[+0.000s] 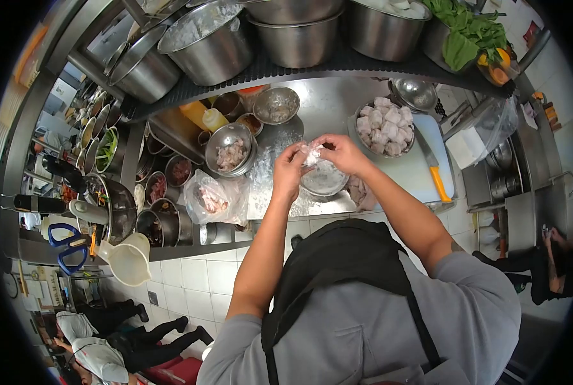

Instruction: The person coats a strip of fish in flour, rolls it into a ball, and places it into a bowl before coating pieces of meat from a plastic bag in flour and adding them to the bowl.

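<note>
Between my left hand (289, 172) and my right hand (341, 154) is a small lump dusted with white powder (312, 154). The fingers of both hands are closed around it, and what is under the powder cannot be made out. Just below sits a metal bowl of white powder (325, 181). To the right, a metal bowl (358, 142) is heaped with pale, powdered chunks (386, 126). Left of my hands, a stacked metal bowl (250, 161) contains raw pinkish pieces (231, 154). A crumpled cloth (362, 194) lies by the counter edge beneath my right forearm.
An orange-handled knife (438, 176) rests on a white cutting board (427, 151). A plastic bag of pale meat (213, 200) sits at the left counter edge. Large metal pots (296, 45) line a shelf above the counter. Other people (107, 353) are at lower left.
</note>
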A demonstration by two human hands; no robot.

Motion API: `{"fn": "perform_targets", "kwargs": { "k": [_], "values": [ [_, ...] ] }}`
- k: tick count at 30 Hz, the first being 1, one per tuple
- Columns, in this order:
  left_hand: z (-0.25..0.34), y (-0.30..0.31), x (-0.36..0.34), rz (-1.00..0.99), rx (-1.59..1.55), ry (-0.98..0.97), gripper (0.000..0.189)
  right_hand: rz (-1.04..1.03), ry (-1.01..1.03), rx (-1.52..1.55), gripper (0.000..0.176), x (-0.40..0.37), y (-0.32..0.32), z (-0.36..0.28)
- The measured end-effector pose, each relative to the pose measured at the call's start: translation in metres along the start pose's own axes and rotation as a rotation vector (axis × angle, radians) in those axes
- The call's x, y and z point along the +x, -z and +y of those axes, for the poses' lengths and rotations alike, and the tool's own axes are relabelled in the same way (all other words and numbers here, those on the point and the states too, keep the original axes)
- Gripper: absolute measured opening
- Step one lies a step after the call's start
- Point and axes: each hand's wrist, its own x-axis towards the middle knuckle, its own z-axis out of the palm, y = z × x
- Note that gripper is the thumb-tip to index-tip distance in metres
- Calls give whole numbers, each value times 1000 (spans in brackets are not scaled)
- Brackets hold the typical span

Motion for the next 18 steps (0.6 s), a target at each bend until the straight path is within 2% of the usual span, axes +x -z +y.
{"fn": "perform_targets", "kwargs": {
  "k": [3,5,8,9,12,13,15,18],
  "values": [
    [-13,10,8,-49,56,-31,24,-24,85,188,28,3,-2,10],
    [-19,15,14,-42,-16,-17,25,-35,92,141,28,5,-2,16],
    [6,4,-3,-42,-191,138,26,-18,69,61,32,3,-1,19],
    [-5,9,1,-65,-96,105,30,-2,56,30,33,2,1,19],
    [-11,9,3,-93,190,122,33,-73,274,-296,40,-12,10,3],
    [-14,8,5,-142,245,123,41,-87,249,-359,42,-16,13,-2],
    [-22,-1,4,-152,201,134,46,-130,200,-475,47,-23,18,-12],
    [-21,-9,6,-101,229,161,57,-74,8,-510,48,-31,39,-19]
  ]
}}
